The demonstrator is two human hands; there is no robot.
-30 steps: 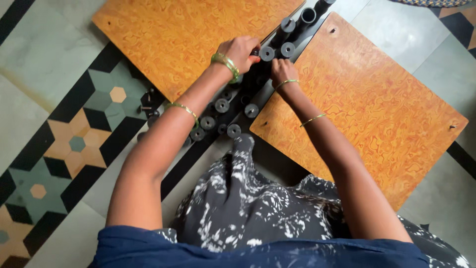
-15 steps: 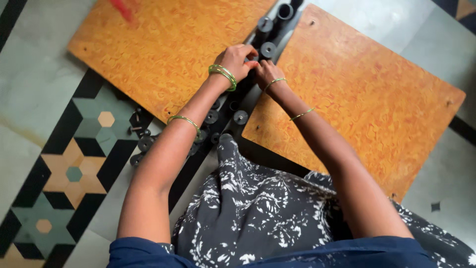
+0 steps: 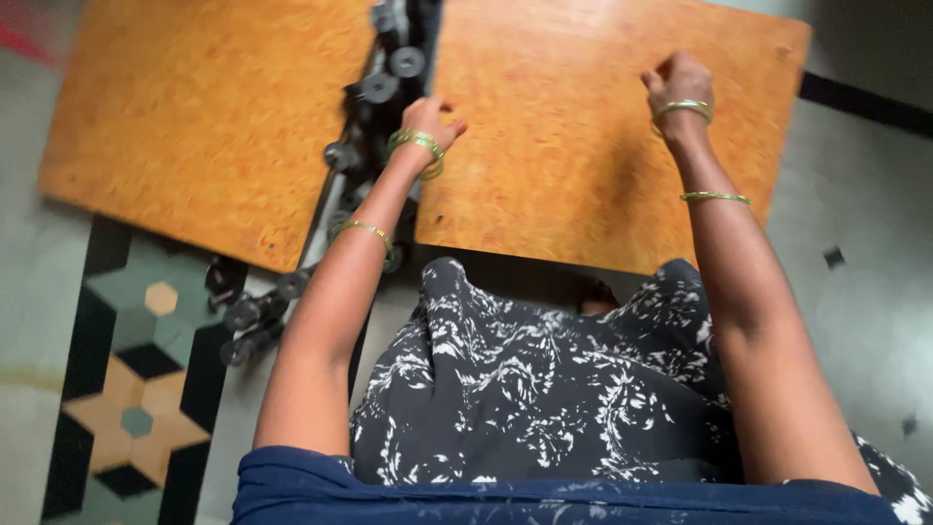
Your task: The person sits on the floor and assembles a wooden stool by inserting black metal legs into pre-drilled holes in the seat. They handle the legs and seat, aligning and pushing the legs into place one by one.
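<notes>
1. One view only, from the head camera. Two orange chipboard panels lie flat over a patterned tile floor: the left panel [image 3: 194,136] and the right panel [image 3: 583,136]. A dark metal rail [image 3: 374,126] set with round black rollers [image 3: 406,62] runs between them from 12 o'clock down toward 7 o'clock.
2. Left hand [image 3: 428,119] sits at the rail's right edge, near 11 o'clock of the frame, fingers loosely curled and touching the seam where the right panel meets the rail. Nothing seems clamped in it; the blur hides whether a fingertip hooks the panel edge.
3. Right hand [image 3: 678,80] rests at 1 o'clock on the right panel's far area, closed into a fist, knuckles up. Whether anything small sits inside it cannot be told.
4. Judging from this, the work is seating the right panel against the rail. It would go best with the fist pressing flat and the left fingers kept off the rollers.
</notes>
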